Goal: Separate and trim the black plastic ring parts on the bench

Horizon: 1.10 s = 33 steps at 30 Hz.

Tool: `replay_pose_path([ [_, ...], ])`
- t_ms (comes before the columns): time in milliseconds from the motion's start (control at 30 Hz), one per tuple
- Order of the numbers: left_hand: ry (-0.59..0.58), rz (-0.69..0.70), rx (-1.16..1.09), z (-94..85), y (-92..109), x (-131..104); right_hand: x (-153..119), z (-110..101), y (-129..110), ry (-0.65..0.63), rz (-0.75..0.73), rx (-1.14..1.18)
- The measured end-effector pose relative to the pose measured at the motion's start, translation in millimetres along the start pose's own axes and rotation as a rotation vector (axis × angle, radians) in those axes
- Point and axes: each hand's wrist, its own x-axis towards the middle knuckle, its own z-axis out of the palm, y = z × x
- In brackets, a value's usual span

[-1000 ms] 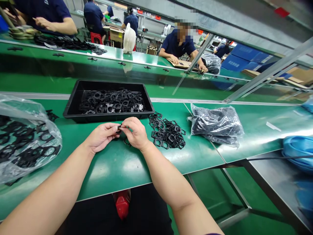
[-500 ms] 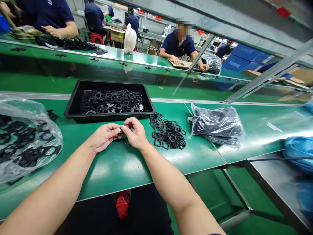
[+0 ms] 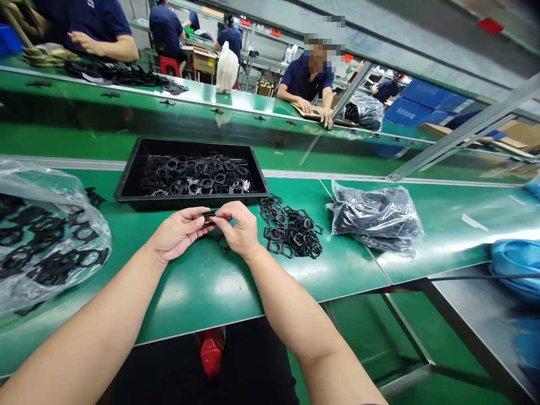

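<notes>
Between my fingertips is a small black plastic part [image 3: 208, 214], mostly covered by the fingers. My left hand [image 3: 180, 232] pinches it from the left, and my right hand [image 3: 238, 228] grips its right end with thumb and fingers. Just under my right hand another black ring-shaped part [image 3: 222, 243] lies on the green tabletop [image 3: 198, 298], partly hidden. Beyond my hands stands a black tray [image 3: 189, 201] holding a heap of black ring-shaped parts [image 3: 206, 171]. To the right of my right hand spreads a loose pile of black frames with round holes [image 3: 291, 228].
At the left lies an open clear bag [image 3: 54, 180] of black parts. A closed plastic bag of black parts [image 3: 375, 216] rests right of the pile. Behind a rail, a conveyor [image 3: 236, 126] carries small black pieces. Co-workers sit beyond, one person [image 3: 307, 79] handling cardboard.
The black part between my fingers shows more now, and my right hand's fingers have closed down onto it. Across the conveyor, a co-worker's hand has moved left, away from the clear bag.
</notes>
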Motion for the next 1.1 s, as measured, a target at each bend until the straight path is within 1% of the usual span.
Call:
replay_pose_path([
  [167, -0.006, -0.001, 0.01, -1.3, -1.0, -0.5, 0.2, -1.4, -0.6, -0.021, 0.008, -0.068],
  [267, -0.004, -0.01, 0.022, -1.5, -1.4, -0.9, -0.1, -2.1, -0.9, -0.048, 0.031, -0.057],
  [333, 0.001, -0.028, 0.032, -1.3, -1.1, -0.9, -1.3, -0.2, 0.0, -0.051, 0.106, 0.003],
  [433, 0.017, -0.063, 0.042, -1.2, 0.4, -0.2, -3.8, 5.0, 2.7, -0.016, 0.301, 0.186],
  [500, 0.02, -0.085, 0.059, -1.7, 1.7, 0.5, -4.5, 7.2, 4.3, -0.04, 0.383, 0.274],
  [600, 0.002, -0.111, 0.093, -2.9, 2.2, 1.3, -3.2, 5.8, 6.3, -0.098, 0.389, 0.214],
  [667, -0.007, -0.115, 0.096, -3.4, 1.4, 1.7, -1.9, 3.5, 7.7, -0.102, 0.389, 0.15],
  [767, 0.008, -0.12, 0.078, -3.1, 0.4, 2.4, -1.5, 1.7, 9.6, -0.107, 0.4, 0.125],
  [833, 0.012, -0.128, 0.075, -2.1, 0.6, 2.5, -2.0, 2.0, 10.3, -0.104, 0.38, 0.126],
  [967, -0.021, -0.142, 0.094, 0.4, 1.9, 1.7, -2.7, 4.0, 10.8, -0.131, 0.316, 0.129],
  [1033, -0.002, -0.11, 0.101, 1.6, 1.7, 1.8, -2.6, 5.3, 11.4, -0.128, 0.381, 0.161],
  [1100, 0.054, -0.031, 0.139, 2.7, 0.6, 2.5, -2.5, 6.4, 12.1, -0.091, 0.523, 0.225],
])
